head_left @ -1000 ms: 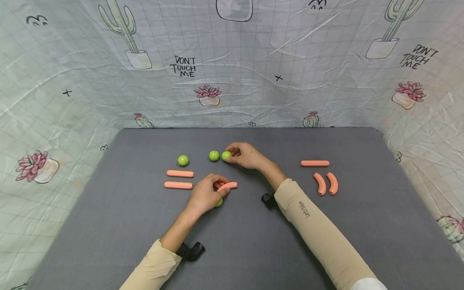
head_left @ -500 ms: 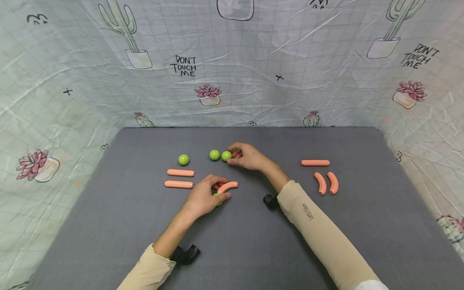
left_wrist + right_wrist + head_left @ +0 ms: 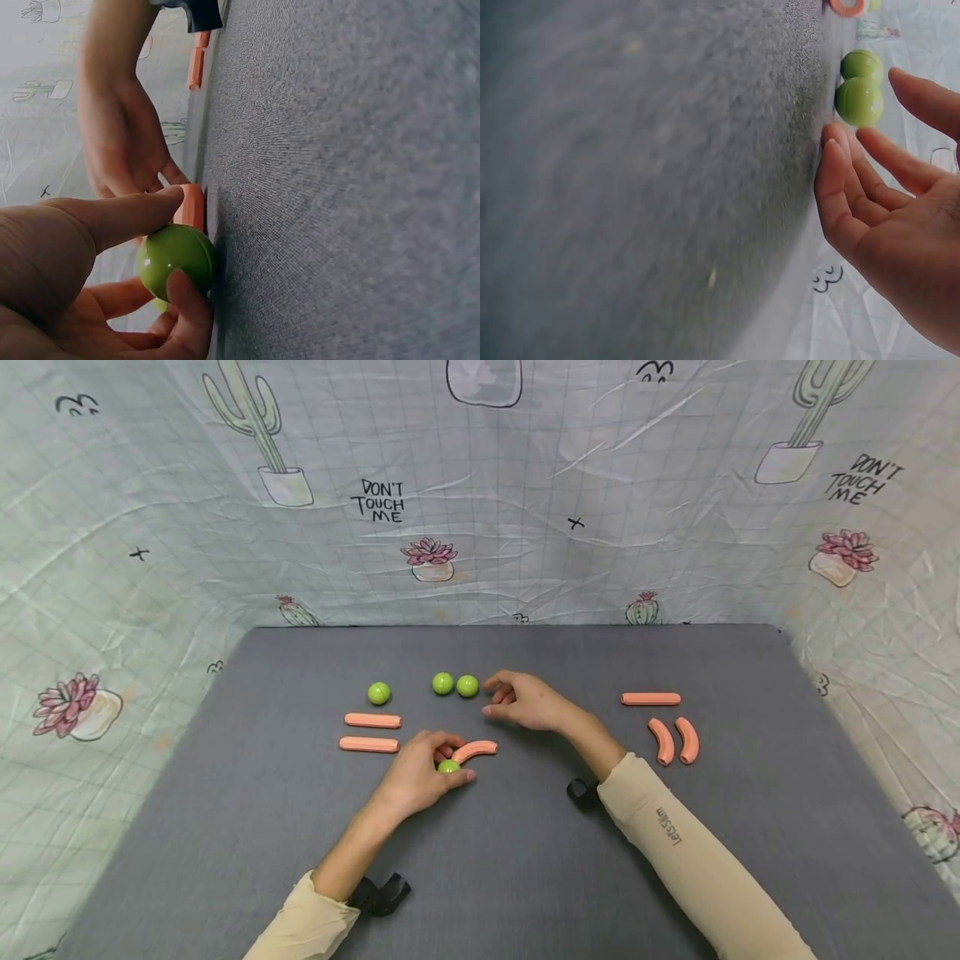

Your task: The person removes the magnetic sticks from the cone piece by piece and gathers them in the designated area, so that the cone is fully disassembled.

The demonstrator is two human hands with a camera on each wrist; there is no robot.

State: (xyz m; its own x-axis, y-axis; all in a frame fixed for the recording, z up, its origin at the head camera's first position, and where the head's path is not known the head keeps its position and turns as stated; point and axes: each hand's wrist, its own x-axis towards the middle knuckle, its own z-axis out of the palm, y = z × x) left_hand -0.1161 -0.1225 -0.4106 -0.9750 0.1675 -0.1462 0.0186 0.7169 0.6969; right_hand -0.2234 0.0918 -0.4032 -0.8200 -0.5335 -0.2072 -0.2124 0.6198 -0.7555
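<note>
My left hand (image 3: 415,779) rests low over the table, its thumb and fingers spread around a small shiny green ball (image 3: 176,262). The thumb stands a little off the ball, while one fingertip lies against it. A curved orange-pink sausage piece (image 3: 477,750) lies just beyond that ball, by the fingertips. Farther back, my right hand (image 3: 531,700) hovers with loosely bent fingers and holds nothing. To its left sit two more green balls side by side, the nearer one (image 3: 467,686) and its neighbour (image 3: 442,683).
Two straight sausage pieces, a back one (image 3: 372,720) and a front one (image 3: 369,744), lie at left below another green ball (image 3: 378,693). At right are a straight piece (image 3: 650,699) and two curved ones (image 3: 661,742). A printed cloth (image 3: 510,485) walls the grey table (image 3: 525,877).
The right hand has let go of a green ball and drawn back to the right. The left thumb has come off the curved sausage piece, and the ball beneath that hand shows more.
</note>
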